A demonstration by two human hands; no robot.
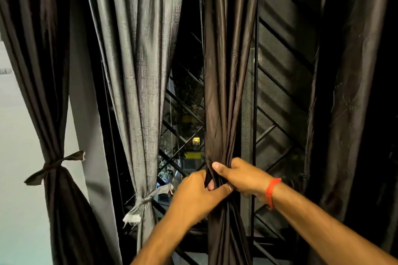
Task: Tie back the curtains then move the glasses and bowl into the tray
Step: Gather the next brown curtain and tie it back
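Two hands meet on the brown curtain (224, 84) that I see hanging at the middle of the window (277, 84). My left hand (197, 194) comes up from below with its fingers curled round the gathered folds, the thumb lying across the front of the bunch. My right hand (239, 175) reaches in from the right and grips the same bunch just above, its thumb on the near side and its fingers wrapped behind the cloth, so the two hands touch each other there. A red band (272, 192) sits on the right wrist. The cloth is pulled narrow where I hold it and falls loose again below. Whether a tie strip lies among those folds I cannot tell. To the left, the grey curtain (140, 66) hangs already gathered low by a knotted grey tie (143, 201). Further left, by the wall (19, 135), the dark curtain (41, 66) is bound by a dark tie (53, 165). Another dark curtain (353, 92) hangs loose at the right edge. Behind the cloth the window's slanted bars show, dark outside.
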